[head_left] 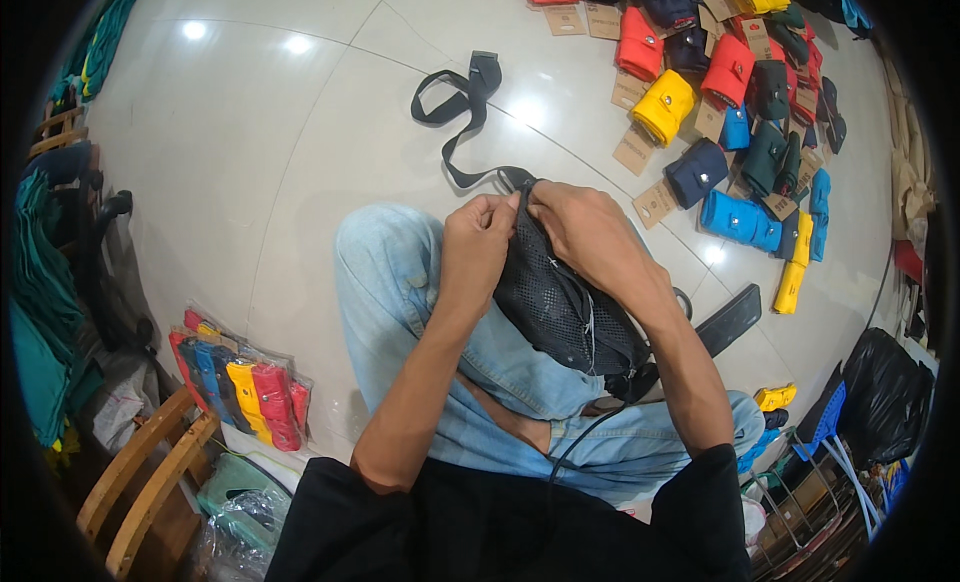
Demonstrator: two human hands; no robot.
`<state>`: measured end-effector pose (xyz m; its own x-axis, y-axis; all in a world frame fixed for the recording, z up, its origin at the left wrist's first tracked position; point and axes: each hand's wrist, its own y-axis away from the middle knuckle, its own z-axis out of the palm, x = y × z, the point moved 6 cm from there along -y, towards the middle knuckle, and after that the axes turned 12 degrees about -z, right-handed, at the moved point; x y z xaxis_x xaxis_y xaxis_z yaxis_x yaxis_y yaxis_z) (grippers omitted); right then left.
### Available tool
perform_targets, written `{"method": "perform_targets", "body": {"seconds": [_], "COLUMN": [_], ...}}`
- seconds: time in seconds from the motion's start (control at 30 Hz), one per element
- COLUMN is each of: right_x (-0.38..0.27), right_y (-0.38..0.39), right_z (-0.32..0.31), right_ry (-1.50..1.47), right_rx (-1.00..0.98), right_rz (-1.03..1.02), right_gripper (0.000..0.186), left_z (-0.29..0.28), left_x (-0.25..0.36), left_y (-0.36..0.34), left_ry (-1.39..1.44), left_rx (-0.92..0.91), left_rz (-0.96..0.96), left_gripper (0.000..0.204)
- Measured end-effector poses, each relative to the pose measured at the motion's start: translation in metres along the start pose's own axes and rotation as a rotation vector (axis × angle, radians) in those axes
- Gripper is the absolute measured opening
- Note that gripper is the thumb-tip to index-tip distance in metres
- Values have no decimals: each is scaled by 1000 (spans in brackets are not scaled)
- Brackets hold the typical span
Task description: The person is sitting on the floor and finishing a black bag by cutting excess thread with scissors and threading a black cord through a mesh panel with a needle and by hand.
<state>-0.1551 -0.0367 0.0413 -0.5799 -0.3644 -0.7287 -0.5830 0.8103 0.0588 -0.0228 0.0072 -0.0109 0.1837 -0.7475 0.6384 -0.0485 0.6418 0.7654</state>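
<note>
A black mesh bag [560, 307] lies across my lap on light blue jeans [400, 272]. My left hand [477, 242] pinches the bag's upper edge with closed fingers. My right hand [590, 232] grips the same upper edge from the other side, fingers curled over it. The two hands almost touch at the bag's top. The bag's black strap [465, 107] runs away from my hands and loops over the white tiled floor ahead.
Several folded pouches in red, yellow, blue and dark green with brown card tags [632, 150] lie on the floor at upper right. A clear pack of coloured pouches [245, 387] sits at lower left beside a wooden chair [140, 472]. A black phone-like slab [730, 320] and a black plastic bag [885, 392] lie at right.
</note>
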Motion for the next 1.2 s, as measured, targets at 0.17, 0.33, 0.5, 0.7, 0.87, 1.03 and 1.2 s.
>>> {"method": "perform_targets", "body": {"seconds": [0.17,0.33,0.5,0.7,0.87,1.03,1.2], "right_x": [-5,-11,-5,-4,24,21,23], "right_y": [0,11,53,67,49,44,30], "right_z": [-2,-19,-28,-18,-1,-15,-16], "right_ry": [20,-62,-152,-67,-106,-178,-599], "right_rx": [2,290,306,389,328,433,417], "right_rz": [-11,-13,291,339,275,289,406], "right_gripper": [11,14,26,33,19,18,28], "left_z": [-3,-1,-4,-3,-3,-6,5], "left_x": [-5,-4,1,5,9,21,38], "left_y": [-6,-5,1,4,4,9,17], "left_ry": [-51,49,-17,-18,30,121,-5], "left_rx": [39,101,170,130,110,84,-10], "left_rz": [64,90,188,283,333,377,504], "left_gripper": [17,18,18,18,17,17,16]}}
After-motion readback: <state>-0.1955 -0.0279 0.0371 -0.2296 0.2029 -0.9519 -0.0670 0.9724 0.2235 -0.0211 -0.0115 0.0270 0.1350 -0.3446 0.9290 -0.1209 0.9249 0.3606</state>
